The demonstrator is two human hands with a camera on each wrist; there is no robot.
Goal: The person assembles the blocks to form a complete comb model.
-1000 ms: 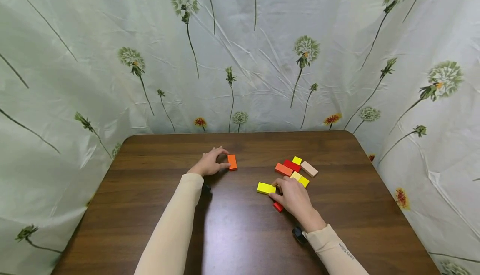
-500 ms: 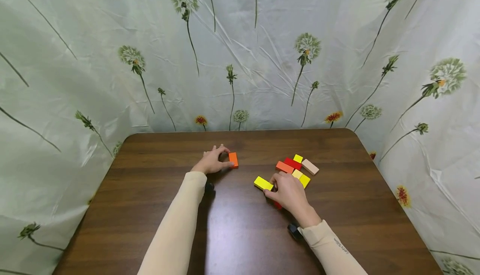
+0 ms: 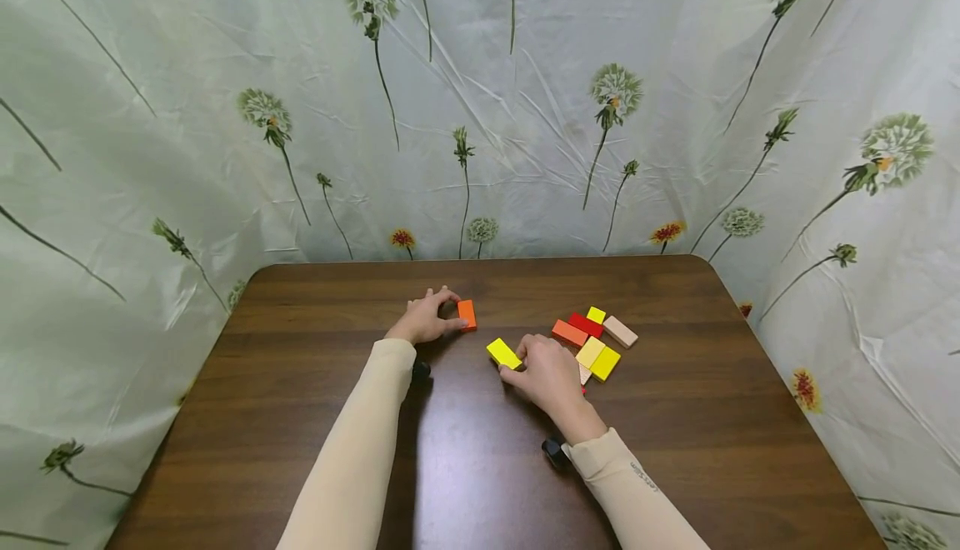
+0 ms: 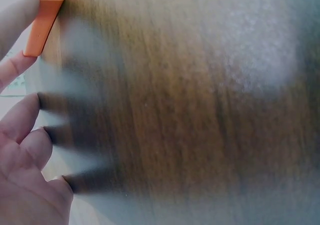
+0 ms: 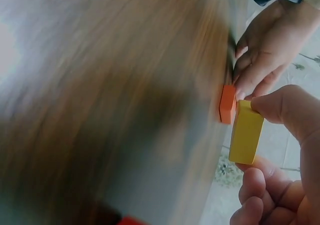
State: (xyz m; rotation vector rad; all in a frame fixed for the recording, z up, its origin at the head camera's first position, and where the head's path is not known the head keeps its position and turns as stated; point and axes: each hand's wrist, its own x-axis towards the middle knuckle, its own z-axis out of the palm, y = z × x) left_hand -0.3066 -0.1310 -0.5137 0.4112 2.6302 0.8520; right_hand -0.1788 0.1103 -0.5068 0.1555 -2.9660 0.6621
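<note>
Your left hand (image 3: 426, 321) pinches an orange block (image 3: 467, 314). Right of that block, your right hand (image 3: 549, 373) pinches a yellow block (image 3: 502, 352).

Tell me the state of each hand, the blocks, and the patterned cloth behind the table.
Orange block: on the table, gripped
Left hand: thumb and finger gripping it
Leftmost yellow block: pinched between thumb and finger
Right hand: pinching that one
Loose blocks: lying clustered
Nearest red block: mostly hidden by a hand
Patterned cloth: hanging, creased
</note>
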